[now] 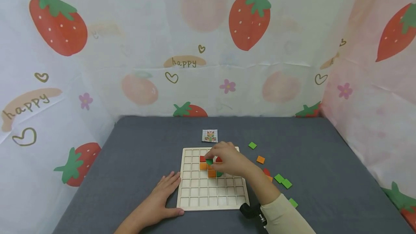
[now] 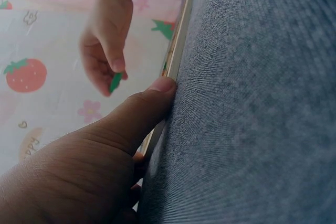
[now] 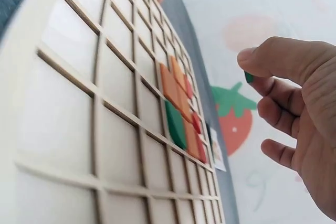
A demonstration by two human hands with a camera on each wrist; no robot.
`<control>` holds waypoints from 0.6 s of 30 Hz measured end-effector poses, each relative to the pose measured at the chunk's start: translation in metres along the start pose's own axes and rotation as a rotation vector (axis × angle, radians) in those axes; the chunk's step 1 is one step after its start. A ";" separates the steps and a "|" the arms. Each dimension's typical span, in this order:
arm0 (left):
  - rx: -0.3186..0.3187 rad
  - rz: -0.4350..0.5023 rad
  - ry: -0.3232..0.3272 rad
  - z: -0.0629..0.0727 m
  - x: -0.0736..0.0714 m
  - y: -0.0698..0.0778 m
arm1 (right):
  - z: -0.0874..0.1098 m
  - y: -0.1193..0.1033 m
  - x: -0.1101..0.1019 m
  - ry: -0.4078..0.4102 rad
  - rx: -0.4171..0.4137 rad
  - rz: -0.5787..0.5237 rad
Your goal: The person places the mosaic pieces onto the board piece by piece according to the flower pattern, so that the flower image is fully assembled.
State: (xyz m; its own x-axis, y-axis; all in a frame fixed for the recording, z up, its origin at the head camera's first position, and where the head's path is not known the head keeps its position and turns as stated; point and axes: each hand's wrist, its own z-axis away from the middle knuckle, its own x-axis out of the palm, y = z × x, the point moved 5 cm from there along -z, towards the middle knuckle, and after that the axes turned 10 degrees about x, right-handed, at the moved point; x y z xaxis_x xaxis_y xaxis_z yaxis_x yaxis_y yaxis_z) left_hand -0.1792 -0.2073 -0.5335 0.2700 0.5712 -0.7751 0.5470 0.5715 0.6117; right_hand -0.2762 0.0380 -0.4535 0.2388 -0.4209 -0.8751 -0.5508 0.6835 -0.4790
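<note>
A pale wooden grid board (image 1: 195, 201) lies on the grey cloth. My right hand (image 1: 229, 160) pinches a small green tile (image 3: 249, 77) between thumb and fingers, raised over the upper middle of the board. Beneath it, several orange tiles (image 1: 211, 173), red tiles (image 1: 203, 159) and a green tile with a curved edge (image 3: 176, 125) sit in the grid, partly hidden by the hand in the head view. At the board's left side rests my left hand (image 1: 160, 194), fingers extended along the edge and thumb (image 2: 164, 85) touching the near corner.
Behind the board lies a small pattern card (image 1: 209, 135). Loose tiles are scattered to the right: several green ones (image 1: 279, 178), an orange one (image 1: 260, 159) and a red one (image 1: 266, 172) partly behind the right forearm. A strawberry-print curtain (image 1: 146, 39) surrounds the table.
</note>
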 end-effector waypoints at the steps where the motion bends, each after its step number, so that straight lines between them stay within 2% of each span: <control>1: 0.000 0.000 0.001 0.000 0.000 0.000 | -0.001 -0.001 0.003 -0.001 -0.005 0.003; 11: 0.005 0.004 0.000 0.000 0.000 0.001 | -0.006 -0.003 0.028 -0.029 0.008 0.053; 18: -0.028 0.034 -0.019 -0.001 -0.001 0.000 | -0.007 -0.004 0.038 -0.029 0.013 0.096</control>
State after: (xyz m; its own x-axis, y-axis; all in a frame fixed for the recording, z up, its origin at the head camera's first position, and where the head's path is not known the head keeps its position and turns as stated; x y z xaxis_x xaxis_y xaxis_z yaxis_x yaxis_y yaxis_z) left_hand -0.1798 -0.2072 -0.5329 0.3029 0.5794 -0.7567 0.5151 0.5685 0.6415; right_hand -0.2706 0.0153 -0.4847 0.2082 -0.3361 -0.9185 -0.5616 0.7278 -0.3936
